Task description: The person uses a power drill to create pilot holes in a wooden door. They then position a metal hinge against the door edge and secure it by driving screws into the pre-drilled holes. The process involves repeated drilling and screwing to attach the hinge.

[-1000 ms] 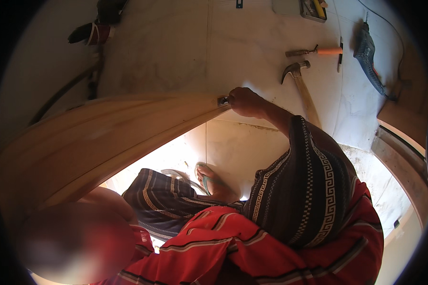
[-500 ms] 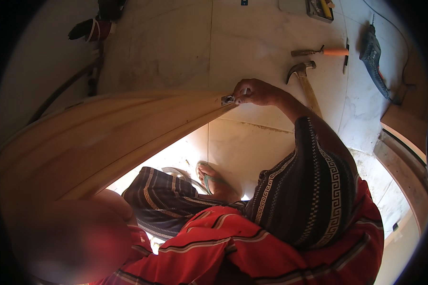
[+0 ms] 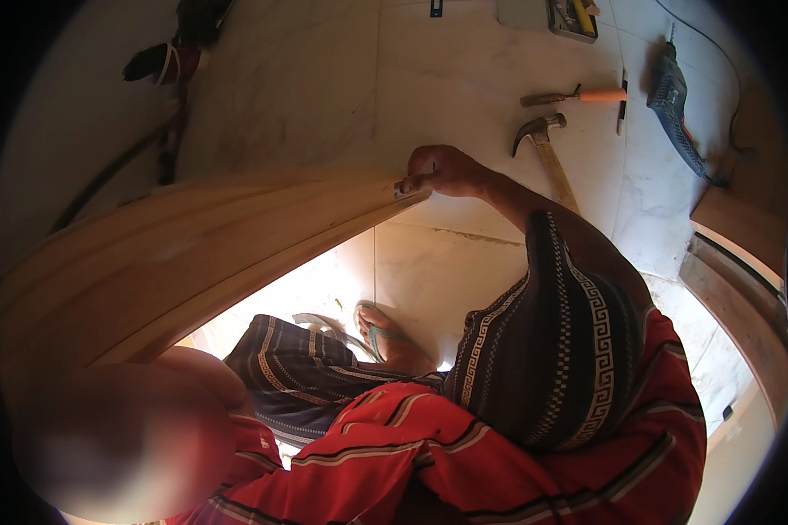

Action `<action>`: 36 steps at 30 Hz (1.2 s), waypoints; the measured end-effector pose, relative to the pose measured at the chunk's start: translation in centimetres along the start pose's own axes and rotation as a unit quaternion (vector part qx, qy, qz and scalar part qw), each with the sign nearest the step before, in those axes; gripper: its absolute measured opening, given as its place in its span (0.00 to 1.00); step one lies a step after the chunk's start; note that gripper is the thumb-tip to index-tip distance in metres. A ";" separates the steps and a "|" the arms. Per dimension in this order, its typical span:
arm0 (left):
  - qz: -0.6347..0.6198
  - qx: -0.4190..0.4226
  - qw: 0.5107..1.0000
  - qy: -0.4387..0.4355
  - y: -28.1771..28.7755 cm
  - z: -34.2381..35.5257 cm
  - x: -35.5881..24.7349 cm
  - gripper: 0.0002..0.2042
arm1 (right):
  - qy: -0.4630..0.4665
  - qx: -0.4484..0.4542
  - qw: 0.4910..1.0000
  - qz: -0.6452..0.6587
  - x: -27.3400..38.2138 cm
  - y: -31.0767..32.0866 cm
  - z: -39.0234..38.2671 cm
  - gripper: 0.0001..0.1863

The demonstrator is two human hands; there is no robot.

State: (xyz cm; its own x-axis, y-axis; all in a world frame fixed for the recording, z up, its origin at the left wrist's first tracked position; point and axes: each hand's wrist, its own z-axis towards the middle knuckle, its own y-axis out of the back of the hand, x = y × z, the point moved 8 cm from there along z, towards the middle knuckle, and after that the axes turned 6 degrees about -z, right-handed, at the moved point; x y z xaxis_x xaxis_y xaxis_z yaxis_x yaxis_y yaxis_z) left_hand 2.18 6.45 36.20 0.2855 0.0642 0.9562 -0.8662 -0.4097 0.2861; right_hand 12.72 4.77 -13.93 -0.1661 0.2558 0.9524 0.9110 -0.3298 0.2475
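A long wooden panel (image 3: pixel 236 236), like a door, slants from the lower left up to the middle of the view. At its far end a small metal fitting (image 3: pixel 400 189) sits on the narrow edge. My right hand (image 3: pixel 446 171) is closed there, its fingertips pinched at the fitting and partly covering it. On the left, part of my bare left arm (image 3: pixel 203 372) shows against the panel; the left hand itself is out of sight. A blurred patch covers the lower left corner.
Beyond my right arm, a claw hammer (image 3: pixel 552 162), an orange-handled chisel (image 3: pixel 578 96) and a corded drill (image 3: pixel 674 109) lie on the marble-look floor (image 3: pixel 464 61). An open tool box (image 3: pixel 573 22) is at the top. My sandalled foot (image 3: pixel 385 332) rests below the panel.
The floor things sit slightly farther left as the view shifts. My right hand has come a little left along the panel's end and now covers more of the metal fitting.
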 end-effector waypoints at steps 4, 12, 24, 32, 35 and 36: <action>0.005 0.008 1.000 -0.002 0.7 0.0 0.1 0.11 | -0.063 0.069 0.989 0.115 0.2 0.8 -0.5 0.14; 0.017 0.003 1.000 0.013 1.8 0.0 0.9 0.11 | -0.099 0.021 0.982 0.160 -2.8 0.9 -3.1 0.14; 0.014 0.012 1.000 0.001 1.3 0.4 0.8 0.10 | 0.008 -0.042 0.991 -0.128 -1.2 -2.1 -4.1 0.34; 0.016 0.002 1.000 0.005 1.5 0.4 1.1 0.10 | 0.016 -0.122 0.989 -0.082 -3.4 -2.1 -3.0 0.29; 0.015 0.004 1.000 -0.004 1.9 0.3 1.0 0.09 | -0.029 -0.156 0.987 -0.014 -4.3 -1.6 -3.7 0.19; 0.017 0.006 1.000 -0.004 1.8 0.3 0.8 0.09 | -0.083 -0.140 0.987 0.004 -4.8 -1.9 -3.7 0.16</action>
State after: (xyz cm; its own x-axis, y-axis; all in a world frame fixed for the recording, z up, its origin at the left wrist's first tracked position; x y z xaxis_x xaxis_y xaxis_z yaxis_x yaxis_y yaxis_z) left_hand 0.94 5.52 37.46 0.2594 0.0421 0.9648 -0.8706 -0.4223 0.2525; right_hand 10.39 0.78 -18.26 -0.0739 0.3902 0.9177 0.7679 -0.5648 0.3020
